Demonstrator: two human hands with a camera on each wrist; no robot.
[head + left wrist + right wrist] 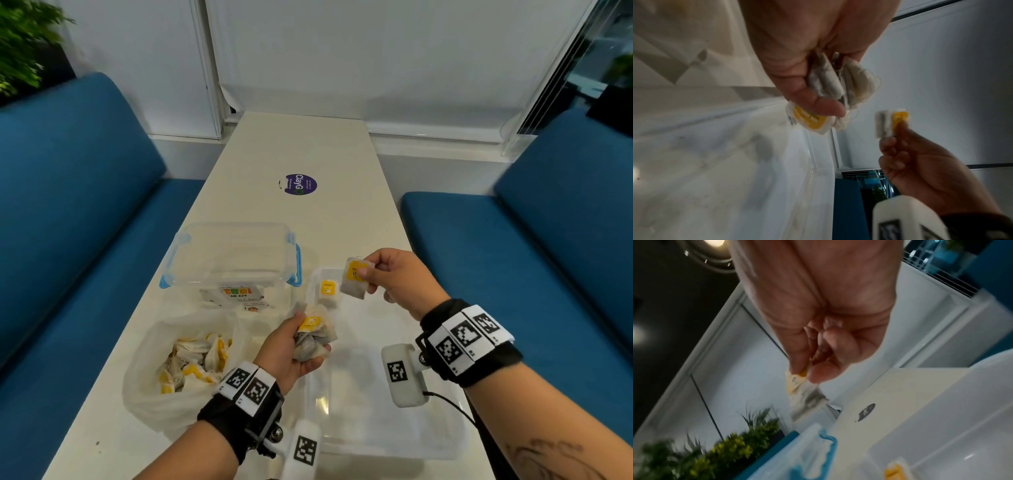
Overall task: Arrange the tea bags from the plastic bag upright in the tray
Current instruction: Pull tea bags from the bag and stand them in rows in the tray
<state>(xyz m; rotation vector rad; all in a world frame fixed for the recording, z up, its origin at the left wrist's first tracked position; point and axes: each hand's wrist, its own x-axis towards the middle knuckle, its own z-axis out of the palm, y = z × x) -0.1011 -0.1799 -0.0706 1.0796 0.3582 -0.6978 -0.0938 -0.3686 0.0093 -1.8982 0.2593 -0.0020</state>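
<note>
Barely begun: one tea bag (pixel 328 289) upright in tray (pixel 394 442), right hand (pixel 399 277) pinching another (pixel 356 278), left hand (pixel 291 353) clutching a bunch (pixel 313 337), plastic bag (pixel 154 394) mostly full.

tea bags (pixel 193 363): heaped in plastic bag (pixel 144 394) | one upright in tray (pixel 394 442)

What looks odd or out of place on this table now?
Little. The purple sticker on the table has a torn left edge. One tea bag stands at the tray's far end; nothing is spilled.
</note>
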